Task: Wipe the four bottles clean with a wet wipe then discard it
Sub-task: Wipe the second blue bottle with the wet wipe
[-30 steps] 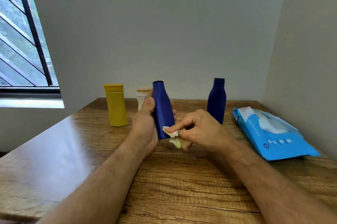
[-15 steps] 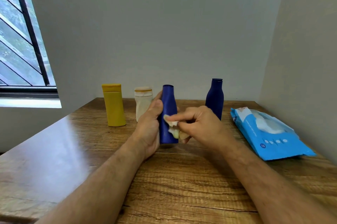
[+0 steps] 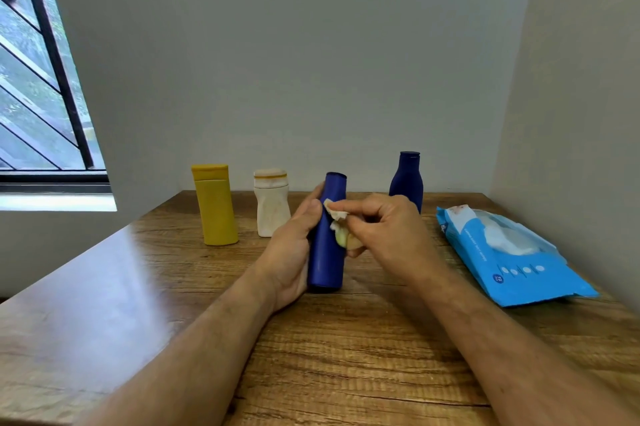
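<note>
Bare wooden table [image 3: 346, 356] lies open in the foreground between and beside the two forearms, and across the glossy left part. Along the far edge stand three obstacles: yellow bottle [image 3: 215, 205], cream bottle [image 3: 272, 207] just beside it, and dark bottle [image 3: 407, 179] well to the right, partly behind the right hand [image 3: 388, 231]. The gap between cream and dark bottles is filled by the held bottle [image 3: 327, 242] and left hand [image 3: 291, 252]. The wipes pack [image 3: 512, 259] blocks the right side against the wall.
</note>
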Available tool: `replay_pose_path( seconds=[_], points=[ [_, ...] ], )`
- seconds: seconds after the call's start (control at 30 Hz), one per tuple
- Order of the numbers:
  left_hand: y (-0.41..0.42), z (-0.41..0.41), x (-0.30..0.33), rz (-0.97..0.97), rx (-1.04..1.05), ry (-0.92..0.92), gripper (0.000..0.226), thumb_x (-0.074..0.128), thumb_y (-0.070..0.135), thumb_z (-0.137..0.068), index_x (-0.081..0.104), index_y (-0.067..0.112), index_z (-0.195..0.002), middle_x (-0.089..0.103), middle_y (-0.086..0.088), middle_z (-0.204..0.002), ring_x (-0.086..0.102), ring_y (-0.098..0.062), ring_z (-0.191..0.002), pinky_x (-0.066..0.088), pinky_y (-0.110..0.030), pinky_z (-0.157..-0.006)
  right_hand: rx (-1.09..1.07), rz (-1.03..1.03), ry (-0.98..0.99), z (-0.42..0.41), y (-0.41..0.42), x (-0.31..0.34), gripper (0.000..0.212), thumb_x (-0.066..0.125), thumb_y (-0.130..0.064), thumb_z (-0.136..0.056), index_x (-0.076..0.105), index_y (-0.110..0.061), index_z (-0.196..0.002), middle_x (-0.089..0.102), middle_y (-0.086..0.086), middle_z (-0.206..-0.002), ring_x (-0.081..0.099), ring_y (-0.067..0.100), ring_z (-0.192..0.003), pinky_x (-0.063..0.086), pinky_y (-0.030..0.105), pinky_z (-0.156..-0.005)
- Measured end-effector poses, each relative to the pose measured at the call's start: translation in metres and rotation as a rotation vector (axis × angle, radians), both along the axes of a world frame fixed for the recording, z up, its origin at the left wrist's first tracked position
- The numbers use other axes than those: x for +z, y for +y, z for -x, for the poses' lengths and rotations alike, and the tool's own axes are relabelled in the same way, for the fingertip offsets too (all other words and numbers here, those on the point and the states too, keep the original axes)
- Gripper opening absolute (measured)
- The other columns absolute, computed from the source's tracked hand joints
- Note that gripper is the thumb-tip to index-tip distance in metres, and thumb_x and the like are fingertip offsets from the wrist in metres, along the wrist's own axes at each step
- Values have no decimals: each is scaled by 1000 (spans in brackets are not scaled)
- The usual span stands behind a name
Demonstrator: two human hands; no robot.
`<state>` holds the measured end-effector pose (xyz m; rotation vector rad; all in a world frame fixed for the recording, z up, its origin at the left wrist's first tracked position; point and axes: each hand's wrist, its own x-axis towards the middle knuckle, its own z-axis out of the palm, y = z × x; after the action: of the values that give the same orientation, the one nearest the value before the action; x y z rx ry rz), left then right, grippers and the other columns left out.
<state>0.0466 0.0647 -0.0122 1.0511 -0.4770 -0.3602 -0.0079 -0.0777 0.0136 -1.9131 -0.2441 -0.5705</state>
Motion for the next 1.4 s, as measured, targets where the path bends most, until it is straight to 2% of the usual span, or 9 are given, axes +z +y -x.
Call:
replay_pose_path(
  seconds=[0.27,0.4,0.6,0.77,0.93,1.03,1.1,1.27,1.4],
  points=[
    [3,0,4,11,99,-20,40,50,35,-102,53,38,-142,66,-10,-132,66,-24,-106,54,-46,-99,237,192,406,5,5,-3,23,63,-6,-91,80,-22,-96,74,3,-91,67,24,-66,59,39,-71],
    [2,0,4,36,116,-2,39,51,31,-102,54,37,-141,66,-7,-132,63,-25,-110,49,-49,-106,181,190,342,5,5,-4,22,65,-10,-91,80,-26,-94,73,-2,-93,70,18,-69,60,35,-69],
    [0,2,2,25,29,-6,37,44,33,-105,55,38,-139,70,-9,-125,66,-27,-109,50,-52,-99,-11,3,-5,3,2,-1,21,66,-12,-91,77,-25,-103,70,-2,-92,69,10,-68,56,20,-56],
    [1,-5,1,95,109,46,35,41,31,-106,55,33,-139,66,-17,-114,62,-27,-96,53,-46,-92,179,123,279,5,4,-3,17,68,-15,-90,79,-26,-97,73,0,-92,69,21,-67,60,31,-64],
    [3,-9,2,127,199,102,35,41,35,-106,55,33,-139,66,-19,-114,61,-32,-98,53,-51,-92,232,190,401,5,6,-3,15,69,-11,-89,80,-21,-92,71,4,-100,67,11,-59,57,28,-59],
    [1,-7,2,24,160,11,37,38,36,-108,53,33,-141,68,-18,-119,64,-30,-101,52,-51,-98,160,165,342,7,6,-4,18,68,-9,-89,80,-23,-89,73,-1,-96,71,17,-68,60,30,-62],
    [1,-4,0,-57,116,-86,38,36,36,-108,52,36,-142,71,-11,-119,68,-24,-99,58,-44,-90,68,142,208,5,4,-5,19,69,-10,-88,80,-25,-87,74,-6,-90,71,16,-76,60,28,-61],
    [0,-1,-3,-218,129,-297,40,34,39,-108,46,44,-146,68,-4,-123,65,-21,-96,55,-45,-83,-84,-74,-129,0,-2,1,19,68,-10,-90,78,-25,-97,69,2,-89,69,17,-66,58,25,-55],
    [-1,0,-2,-248,140,-364,43,38,43,-103,45,47,-145,69,4,-118,63,-16,-90,54,-41,-79,-80,-103,-157,-1,-4,0,20,67,-11,-91,77,-25,-101,69,3,-90,70,22,-68,59,25,-56]
  ],
)
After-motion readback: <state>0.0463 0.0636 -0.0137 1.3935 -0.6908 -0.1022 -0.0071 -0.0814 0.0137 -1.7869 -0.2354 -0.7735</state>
